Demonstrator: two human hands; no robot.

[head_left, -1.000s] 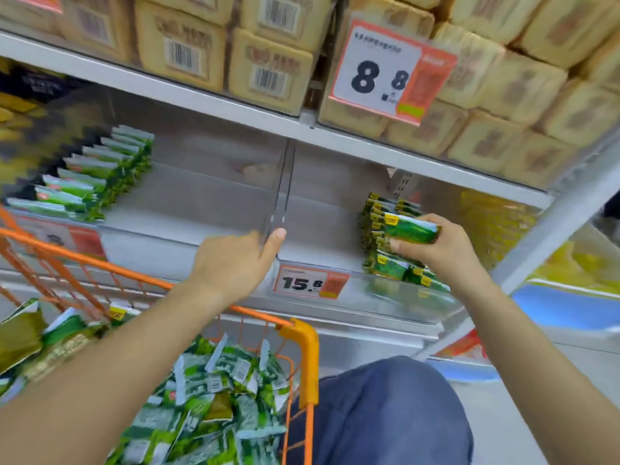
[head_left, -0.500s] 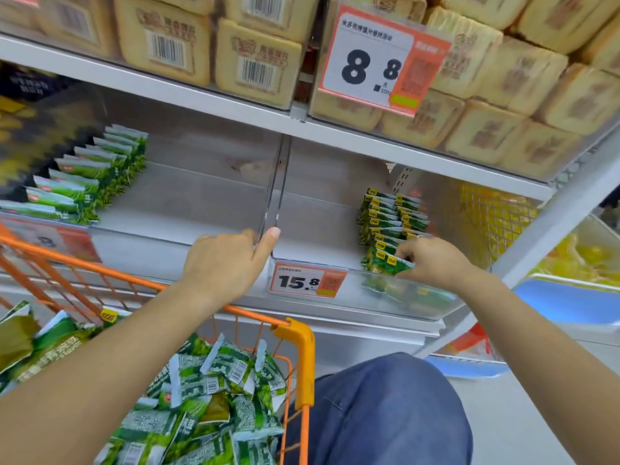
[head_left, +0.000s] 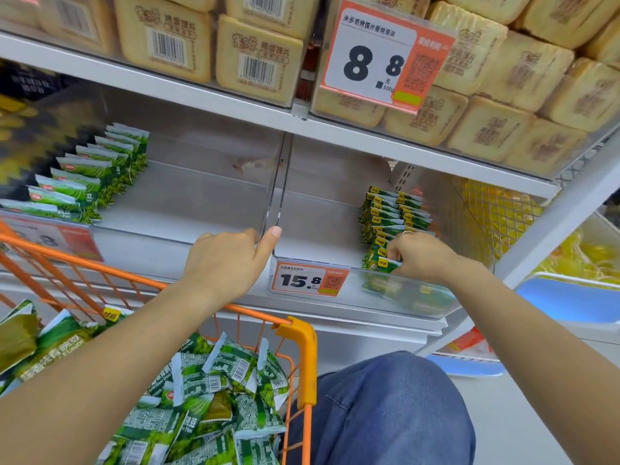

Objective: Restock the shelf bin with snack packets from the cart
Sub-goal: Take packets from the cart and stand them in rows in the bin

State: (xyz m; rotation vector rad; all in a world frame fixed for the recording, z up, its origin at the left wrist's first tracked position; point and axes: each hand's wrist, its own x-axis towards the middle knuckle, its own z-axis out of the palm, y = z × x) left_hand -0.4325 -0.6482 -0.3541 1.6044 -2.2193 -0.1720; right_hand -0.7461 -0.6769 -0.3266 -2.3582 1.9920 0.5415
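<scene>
Since one second ago the right hand (head_left: 421, 258) has come down from holding a packet above the row to the front of the clear shelf bin (head_left: 335, 298). Its grip now pinches the frontmost snack packet (head_left: 380, 263) against the row of snack packets (head_left: 391, 218), which stands on edge along the right side of the bin, just behind its front wall. Left hand (head_left: 228, 260) unchanged: fingers curled over the front edge of the clear divider (head_left: 280, 196), thumb up along it. The bin floor left of the row is bare. A 15.8 price tag (head_left: 307, 280) sits on the bin front. The orange cart (head_left: 297, 360), lower left, holds a loose heap of green packets (head_left: 208, 394). The adjoining bin at left holds a row of green packets (head_left: 87, 176).
</scene>
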